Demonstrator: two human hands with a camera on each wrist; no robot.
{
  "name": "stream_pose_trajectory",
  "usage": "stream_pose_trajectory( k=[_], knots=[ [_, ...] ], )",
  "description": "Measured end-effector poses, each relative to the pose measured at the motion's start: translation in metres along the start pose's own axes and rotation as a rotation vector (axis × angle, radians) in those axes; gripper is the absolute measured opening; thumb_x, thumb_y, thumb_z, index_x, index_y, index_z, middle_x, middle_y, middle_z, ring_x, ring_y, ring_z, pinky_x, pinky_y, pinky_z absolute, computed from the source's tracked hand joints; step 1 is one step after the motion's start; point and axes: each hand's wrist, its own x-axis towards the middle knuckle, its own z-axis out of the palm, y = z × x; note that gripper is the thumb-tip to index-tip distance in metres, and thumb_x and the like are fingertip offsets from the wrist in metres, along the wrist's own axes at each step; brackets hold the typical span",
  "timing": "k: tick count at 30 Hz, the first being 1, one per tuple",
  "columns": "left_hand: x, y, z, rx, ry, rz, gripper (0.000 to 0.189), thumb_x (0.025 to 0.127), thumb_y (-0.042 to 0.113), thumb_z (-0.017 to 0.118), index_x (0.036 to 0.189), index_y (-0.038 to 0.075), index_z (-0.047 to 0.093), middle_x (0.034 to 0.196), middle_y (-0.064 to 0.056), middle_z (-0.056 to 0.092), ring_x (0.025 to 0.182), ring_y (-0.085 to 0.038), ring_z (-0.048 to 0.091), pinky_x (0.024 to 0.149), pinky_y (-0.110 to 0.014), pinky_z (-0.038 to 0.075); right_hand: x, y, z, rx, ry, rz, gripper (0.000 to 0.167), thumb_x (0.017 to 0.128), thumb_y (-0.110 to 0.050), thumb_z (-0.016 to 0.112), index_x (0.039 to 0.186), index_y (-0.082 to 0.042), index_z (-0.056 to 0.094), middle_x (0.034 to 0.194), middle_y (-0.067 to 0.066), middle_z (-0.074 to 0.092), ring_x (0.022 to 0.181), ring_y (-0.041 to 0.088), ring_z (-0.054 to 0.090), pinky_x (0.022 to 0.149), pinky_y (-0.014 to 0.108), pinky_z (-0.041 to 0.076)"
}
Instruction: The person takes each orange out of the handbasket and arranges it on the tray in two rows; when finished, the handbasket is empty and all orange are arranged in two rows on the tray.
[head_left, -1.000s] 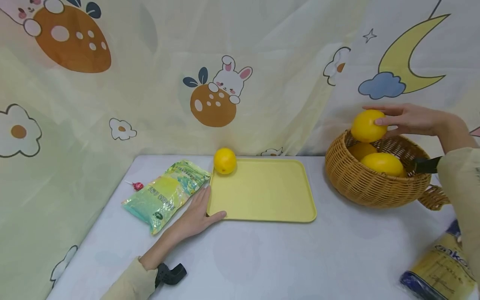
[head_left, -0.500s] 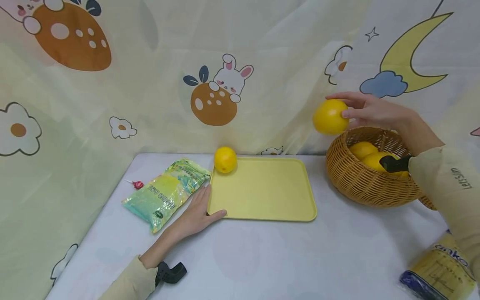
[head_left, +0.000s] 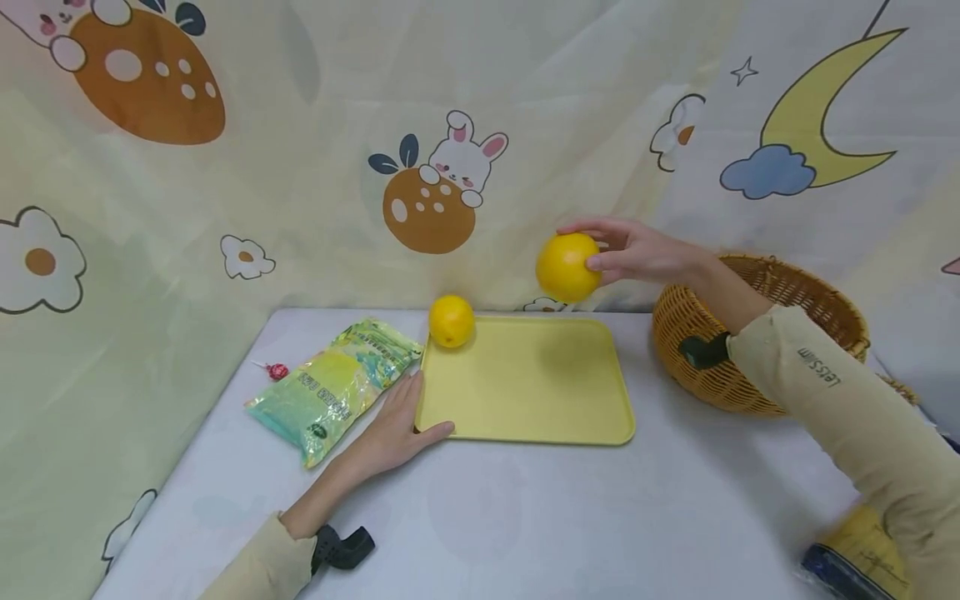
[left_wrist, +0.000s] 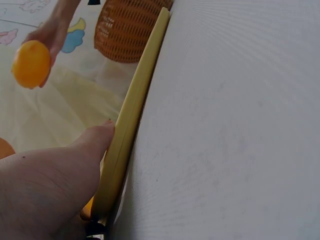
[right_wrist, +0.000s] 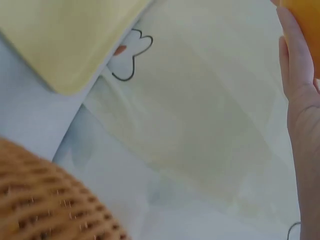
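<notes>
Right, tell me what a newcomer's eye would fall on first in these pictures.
Most likely the bright yellow citrus fruit, held in the air by the right hand near the far edge of the pale yellow tray. Next might come the matching fruit at the tray's far left corner, then the brown wicker basket to the right, partly hidden by the right sleeve.
</notes>
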Motion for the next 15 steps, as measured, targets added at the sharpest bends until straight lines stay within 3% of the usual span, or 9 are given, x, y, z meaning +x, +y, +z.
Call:
stream_pose_trajectory(
  k=[5, 8, 15],
  knots=[
    [0.0, -0.001, 0.001, -0.005, -0.003, 0.0, 0.106, 0.089, 0.058, 0.059, 0.153, -0.005, 0.004, 0.162, -0.022, 0.003, 0.151, -0.038, 0.001, 0.123, -0.054, 0.009, 0.011, 0.002, 0.009, 0.08, 0.067, 0.023, 0.05, 0.099, -0.005, 0.049, 0.144, -0.025, 0.04, 0.14, 0.003, 0.045, 0.108, 0.02, 0.062, 0.09, 0.032, 0.057],
    [0.0, -0.001, 0.001, -0.005, 0.003, 0.007, 0.105, 0.089, 0.057, 0.06, 0.153, -0.006, 0.006, 0.162, -0.023, 0.004, 0.151, -0.039, 0.002, 0.123, -0.055, 0.01, 0.018, 0.002, 0.019, 0.075, 0.113, 0.069, 0.05, 0.098, -0.008, 0.055, 0.142, -0.027, 0.039, 0.139, 0.005, 0.046, 0.107, 0.023, 0.061, 0.089, 0.032, 0.057],
    [-0.001, -0.001, 0.001, 0.003, 0.011, 0.012, 0.104, 0.09, 0.057, 0.059, 0.153, -0.007, 0.006, 0.162, -0.024, 0.004, 0.151, -0.04, 0.002, 0.122, -0.055, 0.009, 0.038, 0.01, 0.043, -0.124, 0.146, 0.144, 0.06, 0.091, -0.027, 0.068, 0.142, -0.028, 0.038, 0.14, 0.002, 0.048, 0.111, 0.027, 0.055, 0.093, 0.039, 0.053]
  ],
)
